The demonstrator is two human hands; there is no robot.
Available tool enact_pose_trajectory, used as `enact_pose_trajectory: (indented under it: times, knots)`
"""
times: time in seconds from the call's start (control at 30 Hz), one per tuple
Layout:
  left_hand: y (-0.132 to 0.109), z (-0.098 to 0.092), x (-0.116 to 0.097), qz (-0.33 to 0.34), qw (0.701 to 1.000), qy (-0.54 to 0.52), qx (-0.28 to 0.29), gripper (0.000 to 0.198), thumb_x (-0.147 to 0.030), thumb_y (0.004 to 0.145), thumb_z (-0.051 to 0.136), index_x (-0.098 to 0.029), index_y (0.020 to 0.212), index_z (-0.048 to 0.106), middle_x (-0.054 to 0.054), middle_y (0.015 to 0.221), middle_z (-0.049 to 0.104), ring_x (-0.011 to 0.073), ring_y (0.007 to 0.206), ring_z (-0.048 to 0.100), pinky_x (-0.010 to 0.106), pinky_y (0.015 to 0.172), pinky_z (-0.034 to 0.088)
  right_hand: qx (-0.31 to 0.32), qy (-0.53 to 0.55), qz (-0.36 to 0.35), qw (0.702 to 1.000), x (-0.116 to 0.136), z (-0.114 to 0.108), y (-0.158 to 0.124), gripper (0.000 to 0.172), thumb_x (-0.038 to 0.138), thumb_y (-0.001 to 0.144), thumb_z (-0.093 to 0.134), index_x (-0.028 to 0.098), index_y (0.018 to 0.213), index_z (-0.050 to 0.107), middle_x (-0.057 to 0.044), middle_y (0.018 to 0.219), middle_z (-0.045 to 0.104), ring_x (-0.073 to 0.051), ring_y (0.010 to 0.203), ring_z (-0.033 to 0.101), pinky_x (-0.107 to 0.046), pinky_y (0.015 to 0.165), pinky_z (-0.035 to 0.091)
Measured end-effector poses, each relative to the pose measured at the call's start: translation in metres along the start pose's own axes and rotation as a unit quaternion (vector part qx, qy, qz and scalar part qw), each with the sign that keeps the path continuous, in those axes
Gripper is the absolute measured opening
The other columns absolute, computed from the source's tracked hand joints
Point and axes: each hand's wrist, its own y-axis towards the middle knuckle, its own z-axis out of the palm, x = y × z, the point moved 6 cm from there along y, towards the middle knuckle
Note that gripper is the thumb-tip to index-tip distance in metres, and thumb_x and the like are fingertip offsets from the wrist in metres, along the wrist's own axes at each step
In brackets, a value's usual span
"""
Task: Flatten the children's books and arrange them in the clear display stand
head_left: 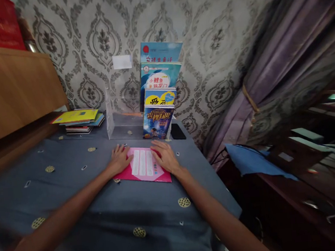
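A thin pink book [142, 164] lies flat on the cloth-covered table, a white text panel on its upper face. My left hand [119, 159] rests on its left edge with fingers stretched out. Across from it, my right hand [165, 156] lies on the right part of the book, fingers extended toward the stand. Just beyond the book is a clear acrylic stand [126, 132]. Several books stand upright in tiers at its right side, with a dark blue book [158, 122] in front and a yellow-covered book [161, 96] behind it.
A stack of thin books [79, 118] lies at the back left, yellow one on top. A black phone [178, 131] is right of the stand. Wooden furniture [12, 81] borders the left. Past the table's right edge are a purple curtain [271, 64] and a blue cloth [254, 160].
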Motion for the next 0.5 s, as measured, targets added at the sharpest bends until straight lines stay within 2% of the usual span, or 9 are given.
enact_pose_trajectory:
  times: [0.07,0.13,0.23,0.33,0.5]
  knots:
    - [0.001,0.004,-0.022,0.047,0.999,0.003,-0.026,0.048,-0.035,0.102,0.037,-0.017,0.145,0.049,0.016,0.156,0.042,0.0342,0.149,0.029,0.059,0.118,0.025,0.065,0.005,-0.043,0.997,0.012,0.009,-0.002,0.038,0.031,0.098,0.047,0.018,0.129,0.066,-0.014,0.140,0.061,-0.027,0.137,0.049,-0.051,0.114,0.036]
    - [0.001,0.007,-0.039,0.125,0.991,-0.001,-0.046,0.044,-0.025,0.101,0.035,-0.019,0.142,0.052,0.013,0.152,0.048,0.0273,0.146,0.037,0.052,0.119,0.027,0.135,0.010,-0.063,0.989,0.018,0.020,-0.005,0.044,0.033,0.099,0.047,0.016,0.137,0.060,-0.015,0.144,0.057,-0.027,0.140,0.046,-0.050,0.116,0.035]
    - [0.000,0.009,-0.047,0.194,0.980,-0.010,-0.045,0.044,-0.019,0.100,0.036,-0.022,0.141,0.054,0.008,0.149,0.053,0.0212,0.140,0.046,0.041,0.117,0.035,0.182,0.010,-0.056,0.982,0.016,0.028,-0.008,0.049,0.037,0.101,0.044,0.017,0.145,0.051,-0.014,0.152,0.049,-0.025,0.144,0.041,-0.050,0.120,0.029]
    - [0.000,0.004,-0.040,0.173,0.984,0.001,-0.045,0.043,-0.026,0.101,0.037,-0.021,0.140,0.054,0.009,0.149,0.052,0.0233,0.140,0.047,0.043,0.117,0.034,0.191,0.000,-0.010,0.982,0.006,0.029,-0.009,0.052,0.041,0.102,0.042,0.017,0.148,0.047,-0.014,0.156,0.043,-0.024,0.148,0.035,-0.049,0.122,0.026]
    - [-0.006,-0.006,-0.023,0.078,0.996,0.014,-0.040,0.046,-0.033,0.102,0.037,-0.014,0.141,0.052,0.015,0.150,0.049,0.0274,0.141,0.044,0.047,0.116,0.035,0.195,-0.046,0.071,0.977,-0.011,0.019,-0.012,0.055,0.041,0.103,0.039,0.010,0.149,0.045,-0.017,0.157,0.039,-0.027,0.149,0.032,-0.048,0.122,0.024]
